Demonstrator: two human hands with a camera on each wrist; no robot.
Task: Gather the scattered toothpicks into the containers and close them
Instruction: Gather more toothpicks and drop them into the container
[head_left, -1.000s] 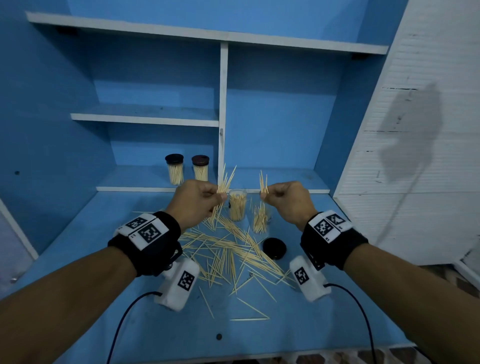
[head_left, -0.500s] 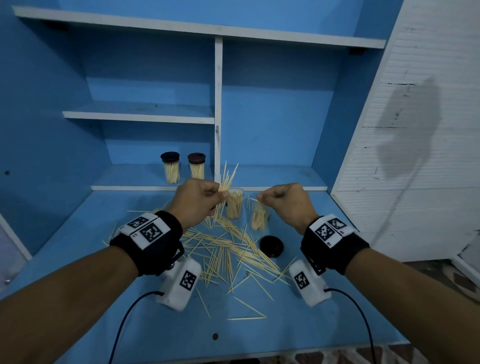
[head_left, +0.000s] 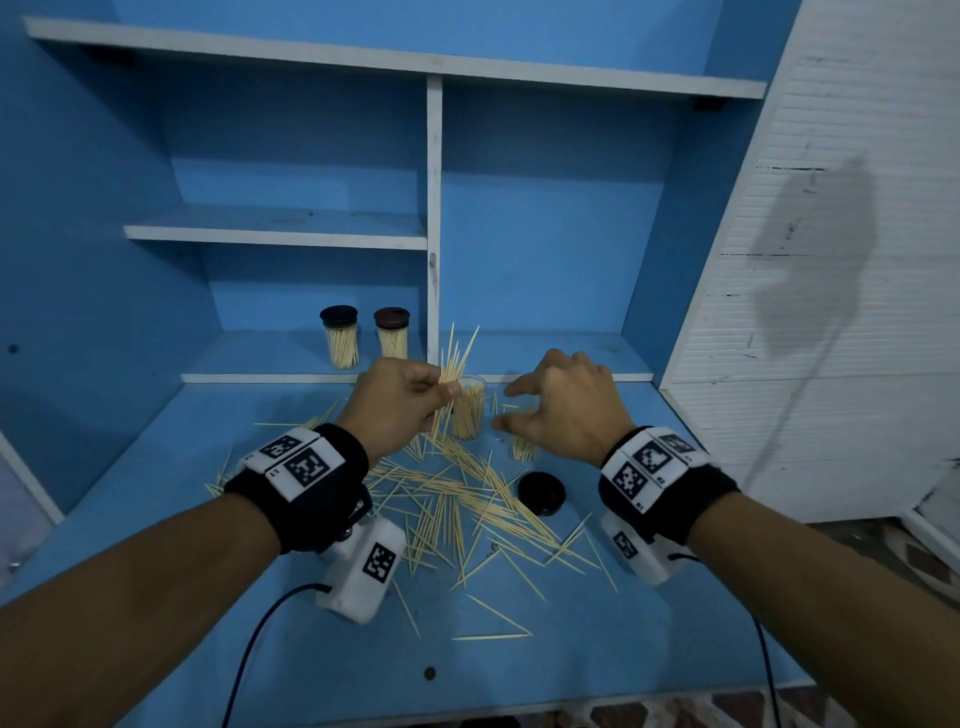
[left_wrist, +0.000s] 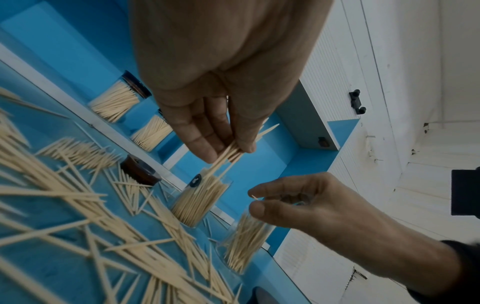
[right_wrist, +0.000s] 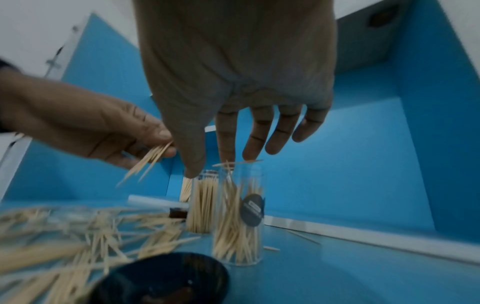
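Blue table (head_left: 156, 519): a big mess of scattered toothpicks (head_left: 467, 509) lies on it, between the two arms, in the head view.
Left hand (head_left: 400, 405): it is up off the table and pinches a bunch of toothpicks (head_left: 452, 384), tips down over the left open jar (head_left: 470, 410), likely so they can slide in.
Right hand (head_left: 563, 410): its fingers are spread and loose above the right open jar (head_left: 522, 447); it holds nothing that I can see here.
Black lid (head_left: 541, 492): it lies flat just beside the right jar, probably close by for shutting it later.
Shut jars (head_left: 340, 335): two stand on the low shelf at the back, well apart from the mess.

Left wrist view: the left hand (left_wrist: 215, 115) squeezes the bunch (left_wrist: 228, 154) between thumb and fingers, right over the full jar (left_wrist: 200, 199). A brown lid (left_wrist: 139, 171) sits near it.

Right wrist view: the right hand (right_wrist: 241, 86) hangs palm down, fingers (right_wrist: 259, 137) long and apart, just over the jar (right_wrist: 240, 216). One pick lies across its rim. The left hand (right_wrist: 103, 131) is beside it.
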